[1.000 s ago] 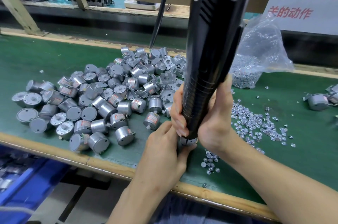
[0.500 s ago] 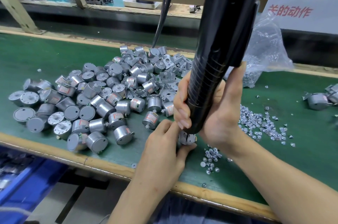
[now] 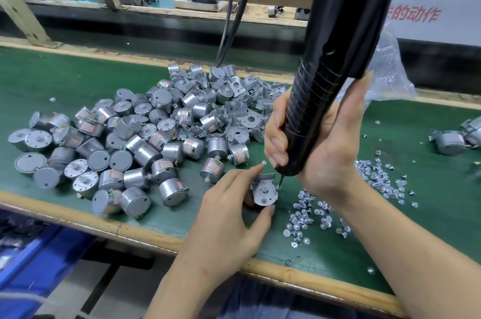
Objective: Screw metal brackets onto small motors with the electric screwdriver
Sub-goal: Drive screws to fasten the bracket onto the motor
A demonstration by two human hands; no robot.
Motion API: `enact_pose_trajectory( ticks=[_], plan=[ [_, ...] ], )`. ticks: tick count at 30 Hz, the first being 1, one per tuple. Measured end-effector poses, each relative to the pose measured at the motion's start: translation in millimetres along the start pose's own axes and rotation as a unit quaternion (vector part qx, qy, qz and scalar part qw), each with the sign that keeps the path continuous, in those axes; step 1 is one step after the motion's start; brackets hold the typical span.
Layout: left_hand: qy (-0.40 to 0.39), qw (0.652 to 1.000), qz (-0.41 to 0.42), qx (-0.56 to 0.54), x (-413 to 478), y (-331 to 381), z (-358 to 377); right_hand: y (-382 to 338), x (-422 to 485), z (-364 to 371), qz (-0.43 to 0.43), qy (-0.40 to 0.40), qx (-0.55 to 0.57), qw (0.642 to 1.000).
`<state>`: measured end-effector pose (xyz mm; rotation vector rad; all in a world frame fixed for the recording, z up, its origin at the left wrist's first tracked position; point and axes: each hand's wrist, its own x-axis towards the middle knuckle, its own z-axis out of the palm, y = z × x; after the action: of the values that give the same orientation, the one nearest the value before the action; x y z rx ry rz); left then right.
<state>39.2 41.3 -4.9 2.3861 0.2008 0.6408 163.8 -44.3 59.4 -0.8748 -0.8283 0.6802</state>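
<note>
My right hand point(image 3: 325, 152) grips the lower barrel of the black electric screwdriver point(image 3: 335, 50), which leans up to the right. Its bit tip touches the right edge of a metal bracket point(image 3: 264, 190) sitting on a small silver motor. My left hand point(image 3: 231, 214) holds that motor between thumb and fingers on the green mat, with a small screw point(image 3: 264, 162) at the tip of its forefinger. The motor's body is mostly hidden by my left hand.
A big heap of silver motors point(image 3: 125, 152) and loose brackets point(image 3: 247, 110) covers the green table point(image 3: 52, 79) to the left. Loose screws point(image 3: 312, 214) lie to the right, near a clear plastic bag point(image 3: 390, 76). A few finished motors point(image 3: 450, 141) sit far right. A wooden edge point(image 3: 130, 227) borders the table.
The screwdriver has lifted and tilted further right, uncovering the bracket and motor. My left fingers have spread, and a screw now shows at my left forefinger tip.
</note>
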Motion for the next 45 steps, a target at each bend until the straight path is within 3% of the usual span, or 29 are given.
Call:
enact_pose_trajectory(
  ticks=[4, 14, 45],
  plan=[
    [0.006, 1.0, -0.015, -0.01, 0.3, -1.1, -0.1, -2.1, 4.2, 0.3, -0.019, 0.035, -0.027, 0.999],
    [0.017, 0.996, -0.077, -0.042, 5.3, -0.2, 4.1, -0.3, 2.8, 0.7, -0.023, 0.028, -0.026, 0.999],
    [0.016, 0.997, -0.053, -0.048, 1.4, -3.0, 5.4, -5.3, 3.7, -2.1, -0.049, 0.102, -0.082, 0.99]
  ],
)
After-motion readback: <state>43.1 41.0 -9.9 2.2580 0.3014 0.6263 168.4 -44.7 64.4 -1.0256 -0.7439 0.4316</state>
